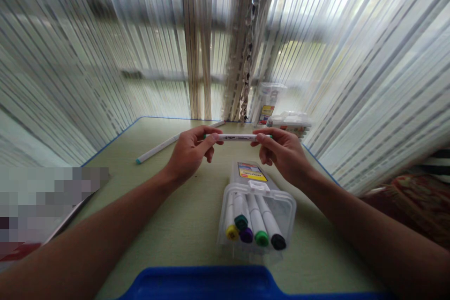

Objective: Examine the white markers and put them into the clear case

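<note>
Held level between both hands is a white marker [237,137] with green ends and small dark print along its barrel. My left hand [193,150] pinches its left end, and my right hand [281,150] pinches the right end. Below them on the table lies a clear plastic case [228,183] with a yellow label, its near end open. Several white markers [253,211] sit inside, showing yellow, teal, purple, green and black caps. To the left of my left hand rests a white marker with a teal end [156,149].
The pale green table [176,229] has a blue rim [207,276]. At the back right stand a clear case [269,103] and another plastic box [290,123]. String curtains [158,47] hang behind the table. A blurred-out flat item [42,206] lies at the left.
</note>
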`<state>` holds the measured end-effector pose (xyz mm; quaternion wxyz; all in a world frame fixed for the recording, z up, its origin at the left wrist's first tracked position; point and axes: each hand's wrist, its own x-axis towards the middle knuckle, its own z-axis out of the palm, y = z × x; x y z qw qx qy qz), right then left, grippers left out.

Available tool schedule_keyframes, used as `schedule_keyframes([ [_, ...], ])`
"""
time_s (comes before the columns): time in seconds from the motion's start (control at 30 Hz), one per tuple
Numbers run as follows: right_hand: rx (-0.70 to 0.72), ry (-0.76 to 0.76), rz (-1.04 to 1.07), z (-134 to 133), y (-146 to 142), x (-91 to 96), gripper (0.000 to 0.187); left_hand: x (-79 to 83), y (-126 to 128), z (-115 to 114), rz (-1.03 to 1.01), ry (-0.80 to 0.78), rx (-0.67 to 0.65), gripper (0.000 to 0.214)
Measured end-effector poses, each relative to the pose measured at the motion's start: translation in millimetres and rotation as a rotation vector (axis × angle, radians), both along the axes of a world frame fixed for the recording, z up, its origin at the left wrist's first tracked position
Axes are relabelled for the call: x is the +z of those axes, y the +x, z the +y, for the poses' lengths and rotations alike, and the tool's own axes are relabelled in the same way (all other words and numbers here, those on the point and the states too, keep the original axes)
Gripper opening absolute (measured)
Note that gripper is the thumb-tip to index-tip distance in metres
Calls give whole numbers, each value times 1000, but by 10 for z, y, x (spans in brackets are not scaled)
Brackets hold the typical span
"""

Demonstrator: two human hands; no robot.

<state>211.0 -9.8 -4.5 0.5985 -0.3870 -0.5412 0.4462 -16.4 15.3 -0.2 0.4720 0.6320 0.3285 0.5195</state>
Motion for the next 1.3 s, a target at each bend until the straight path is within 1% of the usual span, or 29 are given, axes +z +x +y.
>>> schedule_keyframes([
  [0.33,11,-27,62,-9,2,21,25,21,4,18,-143,-108,-15,20],
  [0.53,12,-62,96,-22,1,53,27,22,-1,20,-190,-159,-26,23],
  [0.7,2,-79,104,-33,-3,70,27,30,-5,21,-200,-166,-30,24],
  [0.8,-7,-80,101,-34,-9,73,27,27,-7,23,-182,-151,-29,23],
  [1.03,-22,-63,89,-16,-9,61,32,-2,-6,22,-72,-35,4,20],
  [1.2,-25,-1,4,4,-2,12,33,-18,-4,30,1,30,32,25],
  [1.3,-32,21,-38,12,2,-12,34,-10,-3,19,32,44,25,31],
])
